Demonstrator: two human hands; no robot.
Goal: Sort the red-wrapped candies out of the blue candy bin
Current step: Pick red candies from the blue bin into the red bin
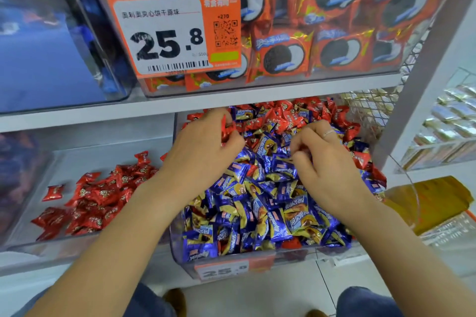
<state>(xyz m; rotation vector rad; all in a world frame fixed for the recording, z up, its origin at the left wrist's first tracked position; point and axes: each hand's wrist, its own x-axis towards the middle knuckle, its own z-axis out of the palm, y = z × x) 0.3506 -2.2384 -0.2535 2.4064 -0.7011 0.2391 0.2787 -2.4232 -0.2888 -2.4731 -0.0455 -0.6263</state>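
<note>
A white shelf unit filled the view, with clear bins on two levels. On the upper level a wide clear bin held red biscuit packs, each printed with a dark round biscuit, and an orange-and-white price tag reading 25.8 hung on its front. To its left stood another clear bin of blurred blue contents.

On the lower level, the candy bin sat in the middle, heaped with blue-and-gold candies toward the front and red candies mixed in thickly toward the back. A smaller orange price tag was fixed to its front wall. Just beside it on the left, a shallower clear tray carried a loose pile of red candies on its own.

Both forearms reached in over the candy bin. The left hand hovered over the back left of the heap, fingers curled round a red candy that showed between thumb and fingers. The right hand, with a ring on one finger, lay lower on the blue candies, its fingers bent down and pinching at a blue wrapper; how firmly it held could not be told.
</note>
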